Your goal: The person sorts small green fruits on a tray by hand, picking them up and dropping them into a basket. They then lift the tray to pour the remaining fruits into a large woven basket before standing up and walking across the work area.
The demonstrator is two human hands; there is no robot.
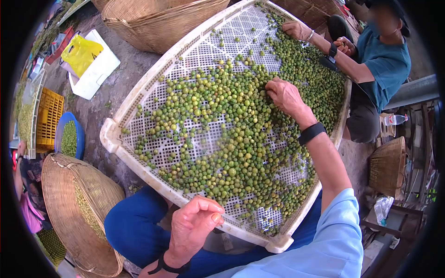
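A large white mesh tray [149,88] spreads across my knees, covered with small round green and yellowish fruits [232,139]. My right hand [288,98] reaches over the middle of the tray, fingers curled down among the fruits; its fingertips are hidden, so what they grip cannot be made out. Close to the tray's near rim is my left hand [194,227], its thumb and fingers pinched together, and anything between them is too small to name. Across the tray, a co-worker's hand [296,30] touches the fruits along the far edge.
A co-worker [387,65] sits at the far right. Wicker baskets stand at the top [162,23], lower left [60,199] and right [387,167]. On the left are a blue basin [79,143] of fruits, a yellow crate [48,116] and a white foam box [99,69].
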